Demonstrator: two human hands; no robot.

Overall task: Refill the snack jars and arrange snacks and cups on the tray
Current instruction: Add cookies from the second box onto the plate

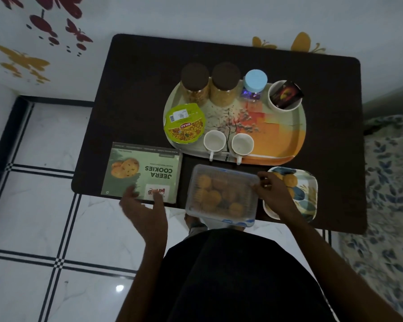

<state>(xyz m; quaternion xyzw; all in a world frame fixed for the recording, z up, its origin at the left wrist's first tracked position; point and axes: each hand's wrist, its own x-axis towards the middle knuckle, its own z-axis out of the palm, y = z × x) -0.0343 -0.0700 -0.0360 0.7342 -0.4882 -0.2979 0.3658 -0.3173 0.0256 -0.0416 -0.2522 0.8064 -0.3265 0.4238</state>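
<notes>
Your right hand [271, 191] pinches the right edge of the ribbed clear-plastic cookie container [221, 192], rectangular, at the dark table's [137, 89] near edge. Your left hand [144, 210] hovers, fingers spread and relaxed, over the flat cardboard Jeera Cookies box [144, 170]. The glossy printed tray [277, 135] sits just behind.

A dark rounded table [135, 94] stood against a white wall [196, 17] painted with red and yellow butterflies [75, 31]. White floor tiles [44, 228] had black lines; dim light glinted there.
</notes>
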